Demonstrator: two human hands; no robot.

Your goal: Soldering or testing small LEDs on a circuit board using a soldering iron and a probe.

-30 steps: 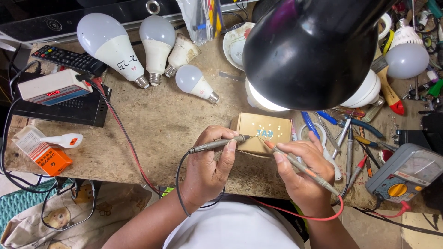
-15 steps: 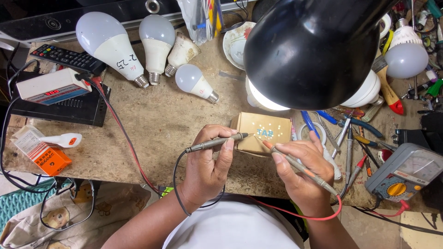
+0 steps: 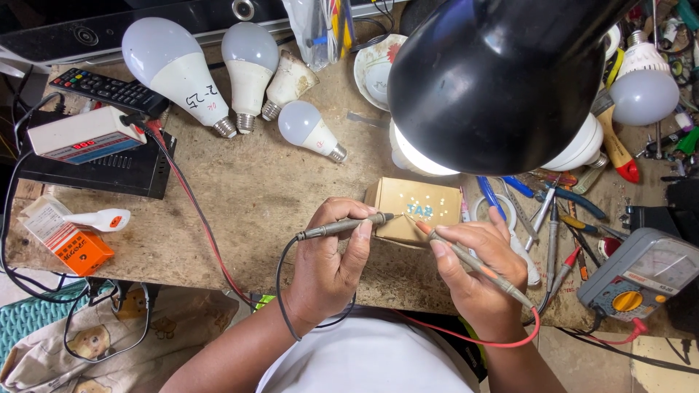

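Head view showed both hands over the near edge of a worn wooden desk (image 3: 277,196). The left hand (image 3: 331,262) was closed around a grey test probe (image 3: 342,226), thumb and fingers pinching its shaft, the metal tip reaching right to a small tan circuit board (image 3: 415,211) with pale dots on its face. The right hand (image 3: 480,273) gripped a second probe (image 3: 473,263) like a pen, its tip pointing left onto the same board; a red lead (image 3: 466,338) ran from its rear end around under the wrist. The board lay flat on the desk just beyond the fingertips of both hands, under a black lamp shade (image 3: 502,73). To the right of the right hand sat an analogue multimeter (image 3: 644,280), with a scatter of screwdrivers and pliers (image 3: 546,211) between them. Well beyond the left hand lay four white LED bulbs (image 3: 240,80), and far to its left a remote control (image 3: 105,89).
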